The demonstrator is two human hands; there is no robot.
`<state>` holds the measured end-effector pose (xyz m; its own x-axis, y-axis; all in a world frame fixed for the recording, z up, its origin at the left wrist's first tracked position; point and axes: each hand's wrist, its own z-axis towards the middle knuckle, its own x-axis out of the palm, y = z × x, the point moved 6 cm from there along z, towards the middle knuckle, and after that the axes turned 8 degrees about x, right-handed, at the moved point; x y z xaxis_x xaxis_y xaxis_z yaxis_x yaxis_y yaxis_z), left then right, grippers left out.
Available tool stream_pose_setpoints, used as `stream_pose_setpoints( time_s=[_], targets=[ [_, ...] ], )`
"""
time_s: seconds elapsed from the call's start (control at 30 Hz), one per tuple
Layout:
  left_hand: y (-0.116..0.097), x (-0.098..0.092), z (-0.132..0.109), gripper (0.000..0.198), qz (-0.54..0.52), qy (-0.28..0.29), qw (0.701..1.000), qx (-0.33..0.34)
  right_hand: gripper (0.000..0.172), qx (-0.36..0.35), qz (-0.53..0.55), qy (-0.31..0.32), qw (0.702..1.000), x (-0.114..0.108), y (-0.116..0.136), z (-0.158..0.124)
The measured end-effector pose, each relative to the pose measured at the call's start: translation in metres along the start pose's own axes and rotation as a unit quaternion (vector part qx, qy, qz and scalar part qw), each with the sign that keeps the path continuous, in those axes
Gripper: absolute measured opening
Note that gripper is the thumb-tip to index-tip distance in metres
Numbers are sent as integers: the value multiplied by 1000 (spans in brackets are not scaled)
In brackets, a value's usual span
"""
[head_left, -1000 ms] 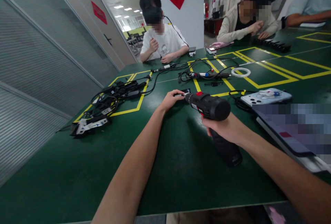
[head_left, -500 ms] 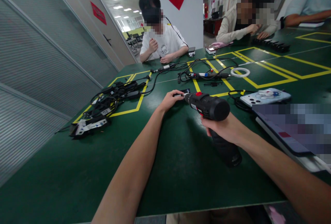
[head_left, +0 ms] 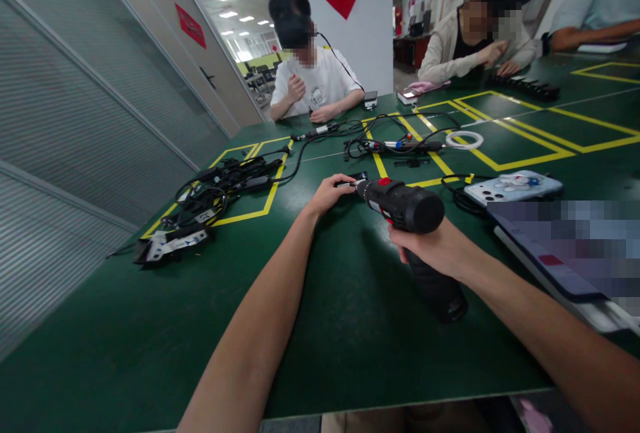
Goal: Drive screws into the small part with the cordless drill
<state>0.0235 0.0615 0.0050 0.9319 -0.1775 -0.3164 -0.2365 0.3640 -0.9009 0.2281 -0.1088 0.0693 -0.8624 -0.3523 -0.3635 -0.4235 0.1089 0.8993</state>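
Note:
My right hand [head_left: 433,243] is wrapped round the grip of a black cordless drill [head_left: 405,203] with red accents. The drill points forward and left, its chuck close to the fingers of my left hand [head_left: 331,193]. Those fingers press on a small dark object [head_left: 358,176] lying on the green table [head_left: 340,326]. What this object is I cannot make out, as my fingers and the drill's nose cover part of it. Whether the bit touches it, I cannot tell.
Black cables and devices [head_left: 225,183] lie heaped to the left. Further forward are more cables with a pen-like tool [head_left: 405,146] and a white ring [head_left: 464,140]. At right lie a phone [head_left: 515,186] and a tablet-like screen [head_left: 550,253]. Several people sit across the table.
My hands and the drill stay in place. Across the table, the person in the beige jacket has shifted their head and a hand slightly.

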Motion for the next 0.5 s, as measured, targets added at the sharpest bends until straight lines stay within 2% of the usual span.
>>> stream_pose_setpoints(
  time_s=[0.5],
  targets=[
    [-4, 1, -1, 31, -3, -7, 1000, -2, 7, -15, 0, 8, 1000, 0, -2, 0]
  ],
)
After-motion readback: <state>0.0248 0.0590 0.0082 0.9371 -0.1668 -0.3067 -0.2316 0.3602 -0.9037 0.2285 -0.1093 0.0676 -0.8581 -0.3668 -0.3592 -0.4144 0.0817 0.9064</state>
